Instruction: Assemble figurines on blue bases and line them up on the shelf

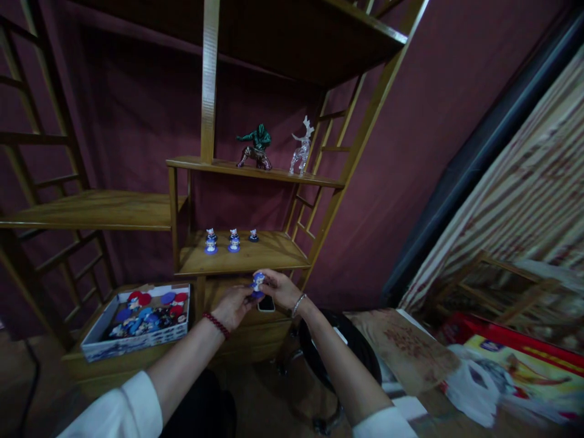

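Both hands (280,288) on a purple figurine (258,282) — five figurines (234,244), wooden shelf (276,252) beneath

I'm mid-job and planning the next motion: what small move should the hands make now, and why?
Probably move the purple-and-white figurine, held between the left hand and right hand, to the wooden shelf, in front of the rightmost dark-based figurine: two similar purple figurines stand in front of the other two dark-based figurines.
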